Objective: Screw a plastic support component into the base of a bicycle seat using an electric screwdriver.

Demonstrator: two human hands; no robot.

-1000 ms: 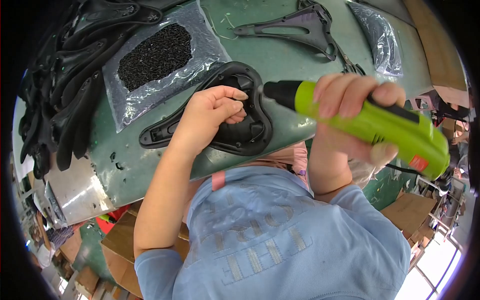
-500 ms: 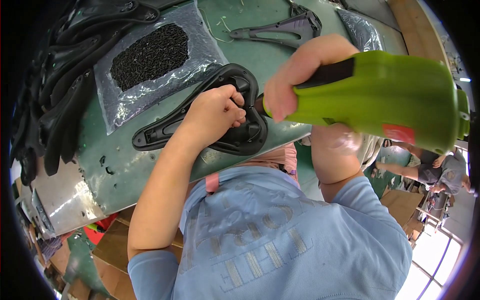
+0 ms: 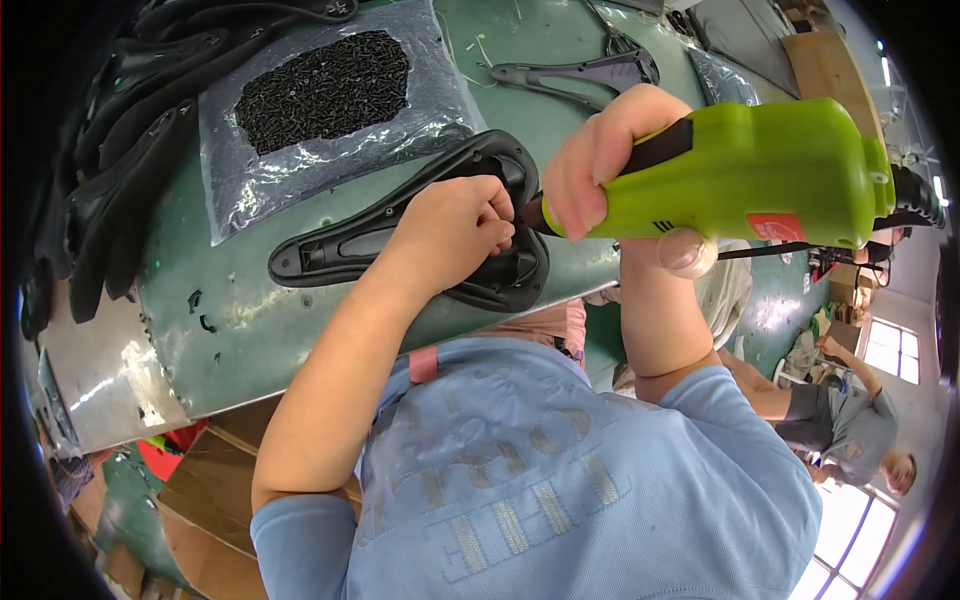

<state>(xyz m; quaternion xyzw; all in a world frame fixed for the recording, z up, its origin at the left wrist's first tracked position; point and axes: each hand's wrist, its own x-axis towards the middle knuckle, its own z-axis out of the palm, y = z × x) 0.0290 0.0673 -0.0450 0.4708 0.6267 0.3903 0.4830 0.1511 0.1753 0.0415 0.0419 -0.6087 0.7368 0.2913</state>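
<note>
Lowering since before, the green drill [image 3: 760, 175], gripped by the right hand [image 3: 600, 160], is seemingly touching the black saddle [image 3: 400, 235] the left hand [image 3: 455, 230] is pinching.

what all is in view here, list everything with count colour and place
saddle shell: one, black, on the bench under the left hand
power screwdriver: one, lime green with dark grip, tip at the shell
bag of screws: one, clear with black screws, far side of the bench
second saddle shell: one, black, far bench
stacked shells: several, black, bench's left end
bench: one, green
cardboard box: brown, below the bench
left hand: on the shell
right hand: gripping the screwdriver
</note>
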